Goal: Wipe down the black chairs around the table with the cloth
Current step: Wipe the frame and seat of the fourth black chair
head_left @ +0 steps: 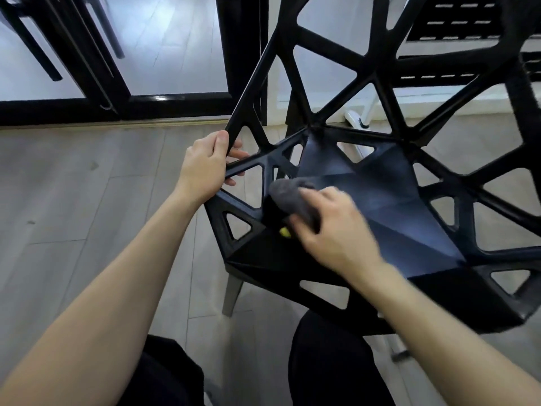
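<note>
2 hands work on 1 chair [389, 200]: left hand [203, 168] grips its side bar, right hand [333, 227] clutches the cloth [288, 197] on the seat

Bare forearms without sleeves; black trousers [330, 361] cover both legs.

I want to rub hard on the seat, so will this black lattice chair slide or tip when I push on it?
The black lattice chair looks stiff and probably light, since it is mostly open struts. On the smooth wood-look floor it may well slide. The left hand grips the side frame, likely as a brace, while the right hand presses the grey cloth on the seat.
</note>
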Demonstrator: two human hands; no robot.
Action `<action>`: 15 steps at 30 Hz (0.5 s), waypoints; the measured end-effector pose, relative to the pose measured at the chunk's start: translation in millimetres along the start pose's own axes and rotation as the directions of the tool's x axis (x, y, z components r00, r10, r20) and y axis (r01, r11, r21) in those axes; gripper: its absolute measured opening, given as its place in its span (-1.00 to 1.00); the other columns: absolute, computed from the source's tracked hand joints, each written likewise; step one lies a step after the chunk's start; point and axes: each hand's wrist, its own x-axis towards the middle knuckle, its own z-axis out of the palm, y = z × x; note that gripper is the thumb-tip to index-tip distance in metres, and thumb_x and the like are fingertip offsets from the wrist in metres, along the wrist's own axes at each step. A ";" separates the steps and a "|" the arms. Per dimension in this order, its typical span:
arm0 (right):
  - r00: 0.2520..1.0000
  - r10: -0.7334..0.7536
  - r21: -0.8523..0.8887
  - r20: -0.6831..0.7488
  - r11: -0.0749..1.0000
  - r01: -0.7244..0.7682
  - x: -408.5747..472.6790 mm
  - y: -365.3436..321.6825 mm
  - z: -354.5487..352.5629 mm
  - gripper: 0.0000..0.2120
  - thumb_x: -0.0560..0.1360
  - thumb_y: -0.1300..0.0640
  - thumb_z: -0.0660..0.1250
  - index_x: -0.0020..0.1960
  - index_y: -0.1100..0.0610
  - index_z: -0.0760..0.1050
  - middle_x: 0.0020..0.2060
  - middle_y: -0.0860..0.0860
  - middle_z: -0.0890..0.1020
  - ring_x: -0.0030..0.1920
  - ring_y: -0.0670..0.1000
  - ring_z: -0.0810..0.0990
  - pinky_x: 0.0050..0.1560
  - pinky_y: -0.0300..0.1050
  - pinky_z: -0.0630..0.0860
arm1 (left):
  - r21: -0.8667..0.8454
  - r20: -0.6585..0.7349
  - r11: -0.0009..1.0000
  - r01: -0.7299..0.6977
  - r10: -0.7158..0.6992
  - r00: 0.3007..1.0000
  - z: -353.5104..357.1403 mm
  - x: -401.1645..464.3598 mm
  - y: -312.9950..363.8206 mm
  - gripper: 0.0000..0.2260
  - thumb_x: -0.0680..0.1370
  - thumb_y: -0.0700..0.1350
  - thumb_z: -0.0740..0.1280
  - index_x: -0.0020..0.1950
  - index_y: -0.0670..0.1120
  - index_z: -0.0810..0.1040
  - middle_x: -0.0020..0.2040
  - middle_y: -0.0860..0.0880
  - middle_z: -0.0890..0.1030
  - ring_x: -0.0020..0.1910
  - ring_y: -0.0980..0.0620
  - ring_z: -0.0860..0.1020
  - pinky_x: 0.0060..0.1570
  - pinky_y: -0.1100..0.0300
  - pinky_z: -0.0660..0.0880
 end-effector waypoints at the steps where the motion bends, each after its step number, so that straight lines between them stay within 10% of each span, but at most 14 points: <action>1: 0.994 0.101 -0.078 -0.029 0.992 -0.103 4.7 25.3 -7.1 -0.57 0.55 -0.13 0.39 0.35 0.02 0.56 0.17 0.09 0.56 0.21 0.21 0.50 0.21 0.10 0.53 | 0.009 -0.006 1.000 0.000 0.000 1.000 0.1 -0.6 0.5 -0.65 0.81 0.06 0.06 0.18 -0.03 0.62 -0.01 -0.04 0.79 -0.14 -0.11 0.77 -0.25 -0.05 0.69; 5: 0.922 0.387 -0.096 0.016 0.918 -0.384 13.6 73.4 -28.7 -0.54 0.57 0.03 0.37 0.39 0.23 0.48 0.55 0.15 0.41 0.52 0.23 0.39 0.46 0.09 0.37 | 0.053 -0.029 0.999 -0.003 0.004 1.000 0.1 -3.4 3.6 -0.64 0.81 0.07 0.07 0.18 -0.04 0.62 -0.03 -0.02 0.79 -0.16 -0.06 0.77 -0.26 -0.06 0.71; 9: 0.875 0.481 0.035 0.059 0.875 -0.483 36.8 77.6 -37.0 -0.59 0.49 0.11 0.37 0.32 0.06 0.41 0.20 0.13 0.64 0.23 0.28 0.59 0.06 0.02 0.42 | 0.086 -0.061 0.996 -0.024 0.029 0.998 2.0 -4.5 6.6 -0.65 0.81 0.06 0.08 0.18 -0.05 0.61 -0.02 0.00 0.78 -0.18 -0.02 0.77 -0.27 -0.04 0.72; 15: 0.926 0.366 -0.039 0.090 0.931 -0.364 53.7 102.5 -35.9 -0.33 0.49 0.13 0.37 0.58 -0.11 0.35 0.38 0.07 0.58 0.41 0.18 0.52 0.32 -0.02 0.41 | 0.024 -0.094 0.997 -0.067 0.069 0.993 3.9 -1.8 -12.0 -0.65 0.82 0.04 0.08 0.25 -0.09 0.61 0.00 0.01 0.78 -0.18 0.00 0.78 -0.31 0.09 0.70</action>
